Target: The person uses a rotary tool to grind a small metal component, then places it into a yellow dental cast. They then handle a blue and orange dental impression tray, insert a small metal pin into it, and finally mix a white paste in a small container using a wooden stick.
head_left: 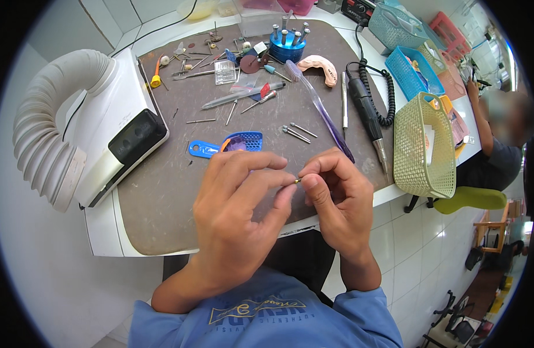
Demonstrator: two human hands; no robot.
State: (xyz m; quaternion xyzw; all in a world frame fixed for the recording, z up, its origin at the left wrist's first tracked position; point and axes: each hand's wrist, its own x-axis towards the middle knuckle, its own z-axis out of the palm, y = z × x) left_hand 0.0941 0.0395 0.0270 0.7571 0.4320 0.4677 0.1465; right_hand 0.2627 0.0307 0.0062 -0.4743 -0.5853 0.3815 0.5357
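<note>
Above the front of the brown mat [162, 203], both my hands meet at a tiny brass-coloured metal piece [298, 180], too small to name more exactly. My left hand [238, 211] pinches one end between thumb and index finger, its other fingers loosely bent. The thumb and fingertips of my right hand [339, 200] close on the other end. Just beyond my left fingers lies a blue dental impression tray [204, 149] with purple material in it, partly hidden. Several loose burs [296, 134] lie past my fingertips. A purple toothbrush [320, 104] slants down toward my right hand.
A black rotary handpiece [367, 113] with coiled cord and a slim metal tool [345, 104] lie right. Behind stand a blue bur holder [285, 51], a pink dental piece [322, 66] and scattered tools. A white hose unit [127, 98] is left; a beige basket [418, 168] and a co-worker [499, 139], right.
</note>
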